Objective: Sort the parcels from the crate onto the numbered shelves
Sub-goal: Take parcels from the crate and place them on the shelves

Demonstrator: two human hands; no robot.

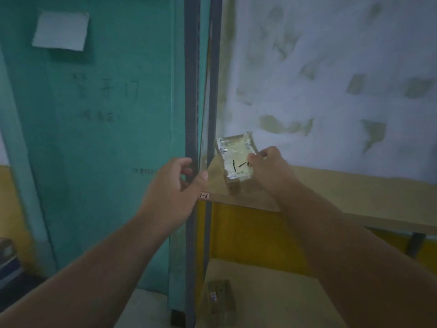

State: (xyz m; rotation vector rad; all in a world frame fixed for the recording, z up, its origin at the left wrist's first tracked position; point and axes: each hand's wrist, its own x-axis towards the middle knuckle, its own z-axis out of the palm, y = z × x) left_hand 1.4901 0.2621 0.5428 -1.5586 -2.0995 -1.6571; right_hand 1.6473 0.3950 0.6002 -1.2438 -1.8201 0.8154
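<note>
A small cardboard parcel, taped over and marked "1-6" in black on its white label, rests at the left end of a wooden shelf. My right hand grips the parcel's right side. A white tag reading "1-6" is stuck on the shelf's front left corner. My left hand hovers just left of the parcel, in front of the grey shelf upright, with loosely curled fingers that hold nothing.
A lower wooden shelf carries another small cardboard parcel near its left end. A teal door with a white paper stands to the left. Behind the shelves is a white and yellow wall.
</note>
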